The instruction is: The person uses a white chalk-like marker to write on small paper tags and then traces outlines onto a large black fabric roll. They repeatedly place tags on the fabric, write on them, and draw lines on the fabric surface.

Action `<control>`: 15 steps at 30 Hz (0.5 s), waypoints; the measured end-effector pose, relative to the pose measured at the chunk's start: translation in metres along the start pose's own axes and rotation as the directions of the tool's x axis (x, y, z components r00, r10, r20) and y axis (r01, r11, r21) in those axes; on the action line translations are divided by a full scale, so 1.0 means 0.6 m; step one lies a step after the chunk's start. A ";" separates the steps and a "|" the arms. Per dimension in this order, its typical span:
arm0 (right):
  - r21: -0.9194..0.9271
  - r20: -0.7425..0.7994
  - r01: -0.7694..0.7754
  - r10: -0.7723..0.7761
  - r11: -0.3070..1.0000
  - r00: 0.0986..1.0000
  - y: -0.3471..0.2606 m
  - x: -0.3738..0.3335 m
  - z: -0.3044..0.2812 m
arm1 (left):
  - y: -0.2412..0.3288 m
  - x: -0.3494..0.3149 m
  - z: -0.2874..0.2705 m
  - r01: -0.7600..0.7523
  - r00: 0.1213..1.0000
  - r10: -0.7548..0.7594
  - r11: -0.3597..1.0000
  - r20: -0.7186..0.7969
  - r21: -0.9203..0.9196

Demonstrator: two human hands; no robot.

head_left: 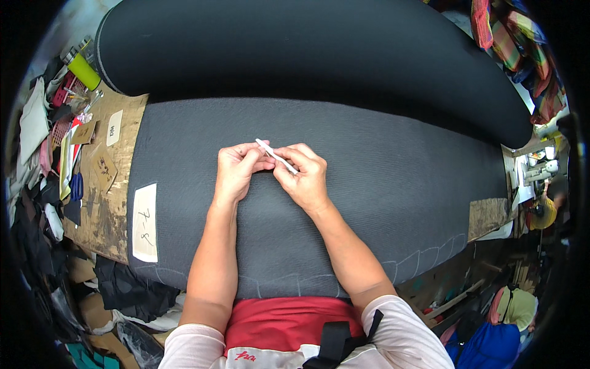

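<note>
Over the middle of a dark grey fabric sheet, my two hands meet at a slim white pen-like stick. It lies at a slant, its upper end toward the left. My right hand has it pinched between thumb and fingers. Closed beside its upper end, my left hand has thumb and fingertips pressed together at the stick. Fingers partly cover the stick, so its exact kind cannot be made out. Pale curved lines are drawn along the fabric's near edge. A cream template piece with handwriting lies on the fabric's left side.
A large roll of black fabric spans the table's far side. On the wooden tabletop at left lie blue-handled scissors, card pieces and a green bottle. Fabric scraps heap below; bright plaid bundles sit upper right.
</note>
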State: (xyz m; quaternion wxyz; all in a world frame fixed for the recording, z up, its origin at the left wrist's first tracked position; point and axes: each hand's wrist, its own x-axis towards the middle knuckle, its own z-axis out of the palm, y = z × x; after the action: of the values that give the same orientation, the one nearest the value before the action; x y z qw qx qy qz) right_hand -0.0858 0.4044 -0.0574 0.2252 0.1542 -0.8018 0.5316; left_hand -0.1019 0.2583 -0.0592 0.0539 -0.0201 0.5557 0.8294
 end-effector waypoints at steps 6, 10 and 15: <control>-0.096 -0.031 0.064 -0.068 0.993 0.997 -0.007 0.001 0.000 | 0.000 0.000 -0.001 -0.015 1.000 0.016 0.999 -0.026 0.052; -0.085 -0.034 0.087 -0.090 0.993 0.995 -0.005 0.001 0.000 | 0.001 0.001 -0.006 -0.003 1.000 0.003 0.997 -0.007 0.073; -0.115 -0.033 0.098 -0.103 0.989 0.994 -0.004 0.001 0.000 | -0.002 0.002 -0.003 0.002 0.999 0.005 0.988 -0.045 0.152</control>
State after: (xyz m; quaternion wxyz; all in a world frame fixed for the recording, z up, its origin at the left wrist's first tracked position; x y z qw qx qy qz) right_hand -0.0851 0.4037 -0.0552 0.2757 0.1710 -0.8172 0.4764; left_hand -0.1032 0.2574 -0.0612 0.0421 -0.0342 0.6185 0.7839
